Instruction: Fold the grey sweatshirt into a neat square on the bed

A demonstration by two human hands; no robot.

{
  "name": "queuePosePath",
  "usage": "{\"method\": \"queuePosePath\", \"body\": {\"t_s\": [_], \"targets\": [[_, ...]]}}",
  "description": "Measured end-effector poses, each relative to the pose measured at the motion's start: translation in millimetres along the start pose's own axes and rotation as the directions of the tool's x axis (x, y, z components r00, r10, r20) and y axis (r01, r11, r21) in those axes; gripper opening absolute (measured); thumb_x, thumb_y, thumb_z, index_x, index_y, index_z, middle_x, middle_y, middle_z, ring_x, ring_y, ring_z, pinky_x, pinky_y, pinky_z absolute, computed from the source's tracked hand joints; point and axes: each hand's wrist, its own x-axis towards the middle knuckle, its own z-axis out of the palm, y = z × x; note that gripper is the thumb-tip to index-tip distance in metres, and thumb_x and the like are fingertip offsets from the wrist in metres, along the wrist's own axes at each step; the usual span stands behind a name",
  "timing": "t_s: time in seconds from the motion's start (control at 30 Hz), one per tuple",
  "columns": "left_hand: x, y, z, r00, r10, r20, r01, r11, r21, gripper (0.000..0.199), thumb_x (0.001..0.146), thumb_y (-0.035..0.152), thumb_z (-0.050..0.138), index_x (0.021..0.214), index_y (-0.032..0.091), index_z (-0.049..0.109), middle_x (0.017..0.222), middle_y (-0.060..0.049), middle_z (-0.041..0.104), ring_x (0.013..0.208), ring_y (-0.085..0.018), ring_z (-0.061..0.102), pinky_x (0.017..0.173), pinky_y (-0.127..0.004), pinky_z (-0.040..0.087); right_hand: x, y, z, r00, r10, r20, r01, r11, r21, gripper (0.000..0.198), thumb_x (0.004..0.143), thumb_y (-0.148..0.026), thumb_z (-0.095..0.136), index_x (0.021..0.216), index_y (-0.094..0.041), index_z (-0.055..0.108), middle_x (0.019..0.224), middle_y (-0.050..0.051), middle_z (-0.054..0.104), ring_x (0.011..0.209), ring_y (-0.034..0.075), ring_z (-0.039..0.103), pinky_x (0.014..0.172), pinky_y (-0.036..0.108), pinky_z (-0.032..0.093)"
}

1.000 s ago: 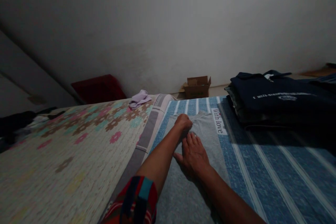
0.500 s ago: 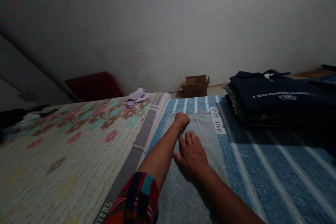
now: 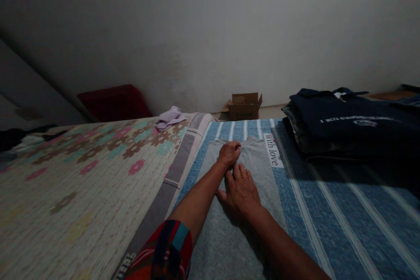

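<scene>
A grey T-shirt (image 3: 262, 183) lies spread on the blue striped sheet, its neckline toward the far edge. My right hand (image 3: 242, 189) rests flat on its middle, fingers extended and thumb out to the left. Just beyond that hand, my left hand (image 3: 229, 154) is closed over the shirt below the neckline, fingers curled in a pinch. What lies between those fingertips is hidden. A white strip reading "With love" (image 3: 273, 151) shows at the shirt's upper right side.
Folded dark clothes (image 3: 351, 122) are stacked on the blue striped sheet (image 3: 315, 214) at right. Left lies a flowered quilted cover (image 3: 98, 201) with a crumpled lilac cloth (image 3: 169, 118). A cardboard box (image 3: 244, 107) and a red object (image 3: 114, 103) stand by the wall.
My left hand has shifted slightly right across the T-shirt, closer to the right hand's fingertips. The right hand stays flat in nearly the same place. The view has turned a little.
</scene>
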Motion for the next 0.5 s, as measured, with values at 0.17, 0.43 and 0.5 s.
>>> {"method": "queuePosePath", "body": {"t_s": [0.17, 0.43, 0.5], "targets": [[-1, -4, 2, 0.998, 0.054, -0.027, -0.053, 0.997, 0.058, 0.023, 0.080, 0.016, 0.057, 0.101, 0.018, 0.064, 0.089, -0.002, 0.067, 0.084, -0.015, 0.060, 0.082, -0.024, 0.045, 0, 0, -2, 1.000, 0.000, 0.006, 0.000, 1.000, 0.002, 0.071, 0.087, -0.055, 0.041, 0.138, -0.006, 0.041, 0.147, 0.025, 0.031, 0.138, 0.038, 0.020, 0.110, 0.049, 0.016], [-16, 5, -19, 0.993, 0.101, -0.056, -0.092, 0.985, 0.142, 0.021, 0.083, 0.013, 0.050, 0.098, 0.017, 0.065, 0.103, -0.008, 0.064, 0.102, -0.019, 0.057, 0.095, -0.031, 0.041, 1, 0, -1, 0.999, 0.019, 0.026, -0.020, 0.999, 0.025, 0.071, 0.086, -0.056, 0.044, 0.137, -0.007, 0.043, 0.148, 0.022, 0.029, 0.139, 0.037, 0.018, 0.110, 0.049, 0.014], [-26, 6, -22, 0.988, 0.152, 0.011, -0.152, 0.980, 0.131, 0.024, 0.082, 0.011, 0.050, 0.099, 0.018, 0.065, 0.106, -0.006, 0.065, 0.104, -0.018, 0.057, 0.096, -0.029, 0.041, 1, 1, -1, 1.000, 0.015, 0.027, -0.016, 0.999, 0.034, 0.071, 0.085, -0.056, 0.045, 0.137, -0.007, 0.043, 0.149, 0.021, 0.028, 0.139, 0.037, 0.017, 0.110, 0.048, 0.013]]}}
